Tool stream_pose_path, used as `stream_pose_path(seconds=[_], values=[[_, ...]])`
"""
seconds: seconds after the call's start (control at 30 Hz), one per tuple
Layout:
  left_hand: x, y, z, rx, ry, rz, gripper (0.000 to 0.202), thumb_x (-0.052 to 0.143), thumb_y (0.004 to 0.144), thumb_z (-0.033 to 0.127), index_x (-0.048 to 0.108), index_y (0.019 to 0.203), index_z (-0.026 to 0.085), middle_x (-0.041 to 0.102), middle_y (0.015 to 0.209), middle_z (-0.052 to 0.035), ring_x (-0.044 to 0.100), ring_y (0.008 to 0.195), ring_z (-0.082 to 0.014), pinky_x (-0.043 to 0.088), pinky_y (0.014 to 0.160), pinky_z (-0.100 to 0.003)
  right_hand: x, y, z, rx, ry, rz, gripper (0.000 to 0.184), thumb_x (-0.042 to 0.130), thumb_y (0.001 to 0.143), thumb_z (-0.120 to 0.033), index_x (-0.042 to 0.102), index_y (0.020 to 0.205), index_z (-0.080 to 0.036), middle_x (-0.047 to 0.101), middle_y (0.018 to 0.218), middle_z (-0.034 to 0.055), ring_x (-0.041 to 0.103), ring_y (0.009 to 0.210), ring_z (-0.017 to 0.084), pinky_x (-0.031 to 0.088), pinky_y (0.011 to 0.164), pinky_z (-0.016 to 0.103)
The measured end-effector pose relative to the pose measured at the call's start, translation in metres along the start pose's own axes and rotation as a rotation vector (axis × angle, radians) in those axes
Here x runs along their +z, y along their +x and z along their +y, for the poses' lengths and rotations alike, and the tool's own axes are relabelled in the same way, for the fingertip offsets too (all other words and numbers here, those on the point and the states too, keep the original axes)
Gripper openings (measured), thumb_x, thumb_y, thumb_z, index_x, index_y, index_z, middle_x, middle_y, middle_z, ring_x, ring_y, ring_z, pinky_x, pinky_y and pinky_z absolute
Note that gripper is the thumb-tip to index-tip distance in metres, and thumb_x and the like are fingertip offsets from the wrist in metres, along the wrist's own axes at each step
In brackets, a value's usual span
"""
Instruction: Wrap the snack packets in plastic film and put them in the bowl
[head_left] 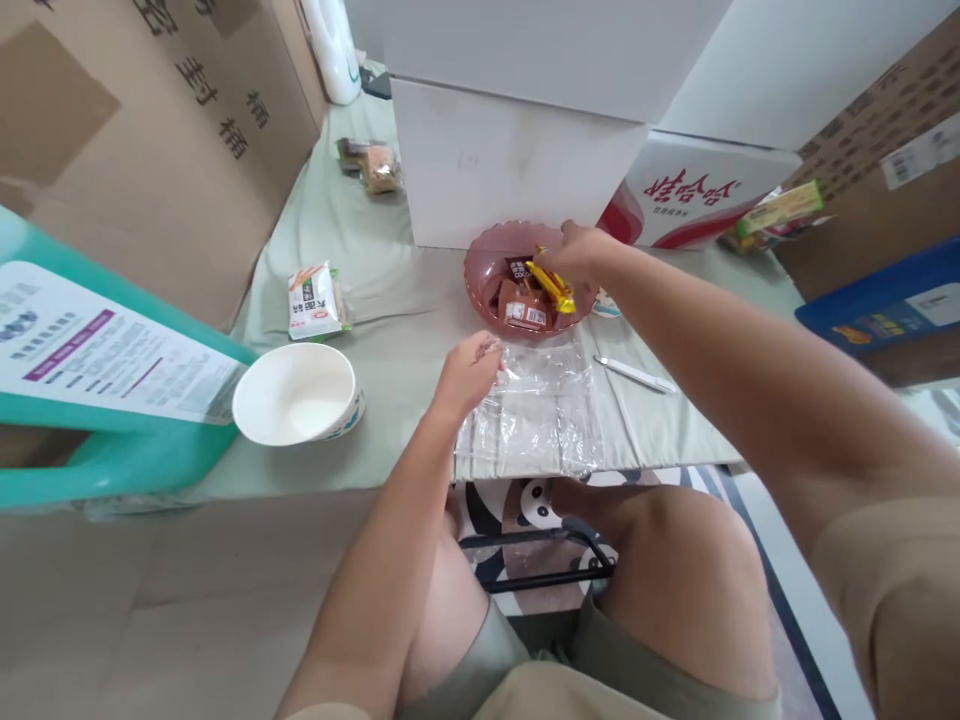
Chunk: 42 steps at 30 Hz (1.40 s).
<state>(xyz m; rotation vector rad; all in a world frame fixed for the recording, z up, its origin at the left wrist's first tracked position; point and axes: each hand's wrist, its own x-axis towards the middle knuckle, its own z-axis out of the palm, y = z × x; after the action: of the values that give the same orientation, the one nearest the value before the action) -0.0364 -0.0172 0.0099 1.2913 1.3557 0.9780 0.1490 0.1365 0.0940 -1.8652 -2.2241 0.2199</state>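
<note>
Where the right hand (586,252) crosses, the bowl (486,262) hides.

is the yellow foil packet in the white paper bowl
No, the yellow foil packet is in or over the pink scalloped bowl, by the right hand.

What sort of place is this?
Probably a home corner doubling as storage: cardboard cartons flank a cloth-covered table bearing a pink bowl of packaged snacks, and a panda-patterned mat lies below.
</note>
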Motion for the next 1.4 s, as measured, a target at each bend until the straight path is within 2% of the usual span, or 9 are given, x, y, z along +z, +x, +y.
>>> stream_pose_path(seconds=[0.17,0.33,0.57,0.73,0.9,1.03,1.13,1.27,1.4], values=[[-0.009,-0.005,0.007,0.183,-0.168,-0.061,0.030,0.046,0.090,0.036,0.051,0.065,0.021,0.058,0.065,0.0007,0.054,0.058,-0.0117,0.041,0.059,-0.026,0.015,-0.096,0.023,-0.104,0.405,0.280,0.049,0.048,0.092,-0.044,0.049,0.140,-0.032,0.063,0.129,0.0094,0.064,0.118,0.030,0.053,0.094,0.051],[-0.009,-0.012,0.014,0.137,-0.360,-0.207,0.033,0.047,0.087,0.050,0.049,0.070,0.022,0.061,0.067,-0.0018,0.053,0.052,-0.0108,0.031,0.046,-0.026,0.057,-0.180,0.072,0.104,0.776,0.310,0.061,0.049,0.085,-0.048,0.038,0.142,-0.031,0.056,0.140,0.0141,0.062,0.125,0.029,0.052,0.097,0.051],[-0.009,-0.003,0.007,0.060,-0.278,-0.203,0.034,0.053,0.086,0.052,0.049,0.070,0.022,0.062,0.068,-0.0012,0.057,0.052,-0.0117,0.031,0.045,-0.025,0.058,-0.174,0.070,0.155,1.038,0.046,0.031,0.072,0.077,-0.050,0.055,0.084,-0.025,0.069,0.088,0.0027,0.070,0.095,0.021,0.055,0.094,0.042],[-0.022,0.013,-0.015,0.229,0.004,0.146,0.023,0.068,0.080,0.041,0.061,0.072,0.020,0.067,0.074,-0.0010,0.060,0.071,-0.0127,0.048,0.064,-0.024,0.053,-0.184,0.084,0.389,1.083,0.080,0.039,0.077,0.076,-0.051,0.048,0.084,-0.025,0.064,0.069,-0.0051,0.056,0.049,0.010,0.048,0.048,0.024],[-0.016,0.018,-0.020,0.163,-0.246,0.175,0.026,0.073,0.079,0.046,0.064,0.087,0.023,0.069,0.077,0.0002,0.066,0.069,-0.0121,0.051,0.062,-0.023,0.056,-0.193,0.104,0.361,0.941,0.205,0.028,0.073,0.083,-0.041,0.050,0.085,-0.025,0.065,0.071,-0.0045,0.042,0.036,0.006,0.029,0.034,0.022],[-0.006,0.011,-0.015,0.034,-0.347,-0.063,0.046,0.080,0.072,0.054,0.066,0.102,0.023,0.072,0.085,-0.0030,0.074,0.083,-0.0185,0.057,0.068,-0.027,0.055,-0.192,0.106,0.291,0.944,0.372,0.025,0.070,0.087,-0.042,0.050,0.086,-0.026,0.064,0.075,-0.0038,0.040,0.039,0.005,0.027,0.034,0.022],[-0.002,0.003,-0.013,-0.071,-0.211,-0.226,0.043,0.089,0.063,0.044,0.068,0.090,0.017,0.073,0.080,-0.0050,0.073,0.075,-0.0193,0.057,0.063,-0.028,0.054,-0.192,0.108,0.271,0.982,0.441,0.023,0.068,0.089,-0.042,0.051,0.089,-0.026,0.062,0.075,-0.0036,0.043,0.044,0.007,0.033,0.038,0.023],[-0.003,-0.002,-0.013,-0.038,-0.245,-0.077,0.030,0.086,0.070,0.036,0.066,0.084,0.018,0.075,0.081,-0.0023,0.071,0.068,-0.0133,0.058,0.063,-0.024,0.053,-0.198,0.115,0.158,1.077,0.352,0.036,0.079,0.078,-0.044,0.061,0.105,-0.028,0.071,0.099,0.0029,0.068,0.080,0.018,0.057,0.069,0.034],[-0.007,0.000,-0.013,-0.056,-0.351,-0.087,0.030,0.084,0.075,0.038,0.066,0.091,0.020,0.076,0.086,-0.0015,0.074,0.072,-0.0134,0.059,0.066,-0.023,0.050,-0.205,0.113,0.092,0.981,0.102,0.032,0.084,0.072,-0.045,0.071,0.093,-0.025,0.075,0.096,0.0057,0.072,0.089,0.025,0.059,0.081,0.043]])
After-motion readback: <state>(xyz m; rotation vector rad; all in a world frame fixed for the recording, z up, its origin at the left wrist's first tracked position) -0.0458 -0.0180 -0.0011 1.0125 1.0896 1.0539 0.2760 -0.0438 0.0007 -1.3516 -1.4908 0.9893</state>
